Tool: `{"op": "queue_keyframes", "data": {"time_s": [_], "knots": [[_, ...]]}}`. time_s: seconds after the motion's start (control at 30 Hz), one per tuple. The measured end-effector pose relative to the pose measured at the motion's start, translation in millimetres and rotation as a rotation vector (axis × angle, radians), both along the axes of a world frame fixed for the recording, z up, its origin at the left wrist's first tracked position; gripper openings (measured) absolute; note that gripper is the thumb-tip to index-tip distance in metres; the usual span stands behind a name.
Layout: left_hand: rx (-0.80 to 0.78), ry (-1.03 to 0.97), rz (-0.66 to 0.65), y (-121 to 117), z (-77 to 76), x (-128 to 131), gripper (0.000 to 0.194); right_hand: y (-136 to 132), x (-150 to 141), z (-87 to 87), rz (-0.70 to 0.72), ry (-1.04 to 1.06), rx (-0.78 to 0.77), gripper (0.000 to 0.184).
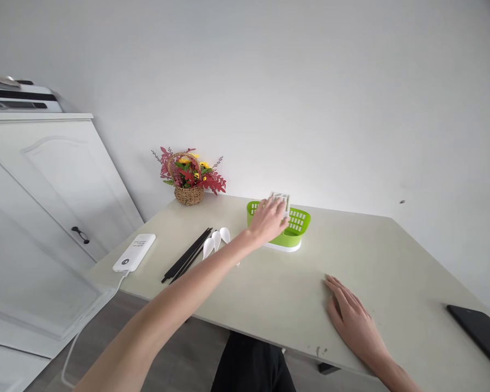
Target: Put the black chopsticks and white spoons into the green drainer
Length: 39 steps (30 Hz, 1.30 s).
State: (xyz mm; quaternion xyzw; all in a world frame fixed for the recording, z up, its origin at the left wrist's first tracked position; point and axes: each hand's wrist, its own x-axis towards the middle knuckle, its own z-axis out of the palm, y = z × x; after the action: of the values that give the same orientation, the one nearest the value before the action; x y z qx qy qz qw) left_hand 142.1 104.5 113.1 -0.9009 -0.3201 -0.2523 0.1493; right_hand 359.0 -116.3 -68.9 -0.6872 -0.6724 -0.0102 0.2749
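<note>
My left hand (267,220) reaches over the green slotted basket (298,220), which stands on a white base tray (286,248). Its fingers are closed on a small white block-shaped piece with a green-grey pattern (281,196), partly covered by the hand, so I cannot tell its exact kind. The piece is at the basket's middle, rising above the rim. My right hand (353,318) lies flat on the table near the front edge, holding nothing. Left of the basket lie several black chopsticks (188,257) and white spoons (208,246), whose handles are partly hidden behind my left forearm.
A wicker basket of artificial flowers (189,194) stands at the table's back left. A white power bank (134,253) with a cable lies at the left edge. A black phone (479,329) is at the far right. White cabinets (61,179) adjoin the left side.
</note>
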Motion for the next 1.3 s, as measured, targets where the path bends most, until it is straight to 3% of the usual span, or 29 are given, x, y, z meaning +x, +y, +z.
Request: {"op": "queue_keyframes", "data": {"time_s": [0.3, 0.47, 0.63, 0.73, 0.83, 0.97, 1.03, 1.13, 1.3], "knots": [[-0.105, -0.034, 0.3, 82.8, 13.2, -105.6, 0.049, -0.2, -0.6, 0.0, -0.009, 0.003, -0.051, 0.05], [-0.079, -0.035, 0.327, 88.6, 19.7, -143.3, 0.047, 0.9, 0.1, -1.5, -0.005, 0.01, -0.073, 0.051], [-0.054, -0.054, 0.332, 81.7, 23.4, -153.9, 0.046, 1.2, -0.7, -1.2, -0.017, 0.0, -0.066, 0.051], [-0.005, -0.166, 0.316, 55.8, 14.7, -149.2, 0.05, 0.2, -0.8, -0.8, -0.02, 0.004, -0.07, 0.051], [0.023, -0.364, 0.199, -2.6, -12.3, -138.7, 0.05, -1.4, -0.4, -0.3, -0.028, 0.018, -0.084, 0.051], [-0.231, -0.348, 0.039, -98.8, -60.9, -130.1, 0.038, -3.5, 0.6, -0.1, -0.041, 0.033, -0.113, 0.051], [-0.4, -0.26, -0.078, -133.4, -79.0, -132.2, 0.032, -4.5, 1.5, -0.5, -0.043, 0.04, -0.118, 0.051], [-0.584, -0.274, -0.141, -158.5, -92.4, -141.2, 0.025, -6.2, 3.1, -1.1, -0.051, 0.052, -0.127, 0.052], [-0.726, -0.442, -0.152, -163.1, -96.3, -157.5, 0.027, -7.8, 5.1, -2.2, -0.066, 0.098, -0.133, 0.054]]}}
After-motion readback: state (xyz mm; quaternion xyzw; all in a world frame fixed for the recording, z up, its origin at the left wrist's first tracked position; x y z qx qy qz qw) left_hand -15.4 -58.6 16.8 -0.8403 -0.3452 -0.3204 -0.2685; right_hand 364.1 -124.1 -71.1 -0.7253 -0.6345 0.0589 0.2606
